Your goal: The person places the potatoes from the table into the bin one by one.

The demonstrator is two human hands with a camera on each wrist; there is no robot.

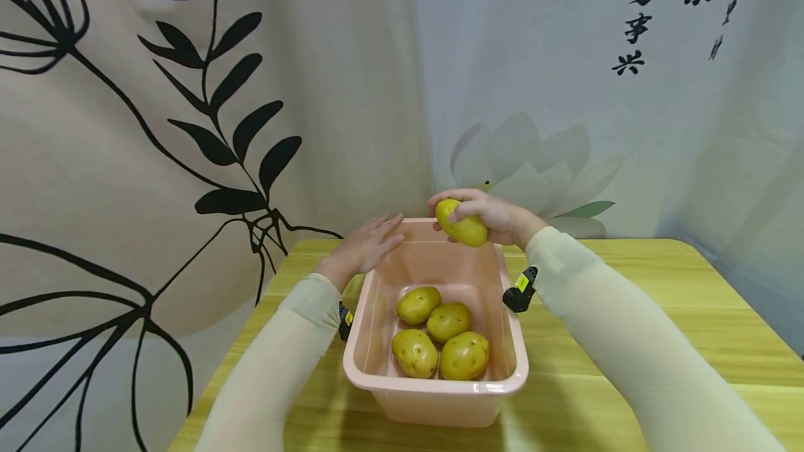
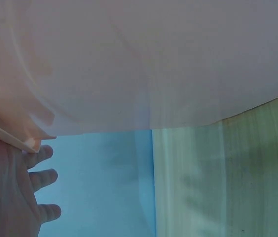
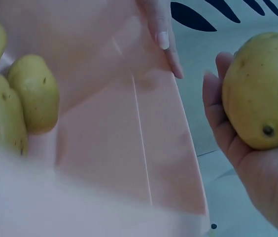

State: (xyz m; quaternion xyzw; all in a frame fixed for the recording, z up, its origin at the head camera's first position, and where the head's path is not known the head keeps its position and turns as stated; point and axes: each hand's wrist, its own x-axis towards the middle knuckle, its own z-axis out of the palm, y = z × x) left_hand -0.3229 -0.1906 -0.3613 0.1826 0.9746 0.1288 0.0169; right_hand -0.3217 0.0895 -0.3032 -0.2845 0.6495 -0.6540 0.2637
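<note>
My right hand (image 1: 496,218) grips a yellow potato (image 1: 461,223) above the far right corner of a pink plastic bin (image 1: 436,386). In the right wrist view the fingers curl round this potato (image 3: 262,94), and a dark spot marks its skin. My left hand (image 1: 370,246) rests at the bin's far left rim, its fingers fairly straight and pointing away. From the left wrist, the palm (image 2: 6,187) lies against the rim with fingertips beyond it. Inside the bin several more potatoes (image 1: 449,321) lie grouped on the floor toward the near end.
Under the bin is a light wood-grain table (image 1: 590,368), its far edge close behind the bin. A pale curtain (image 1: 358,89) with black plant prints and writing hangs behind the table. Dark wrist cameras (image 1: 520,290) sit at both cuffs, beside the bin's walls.
</note>
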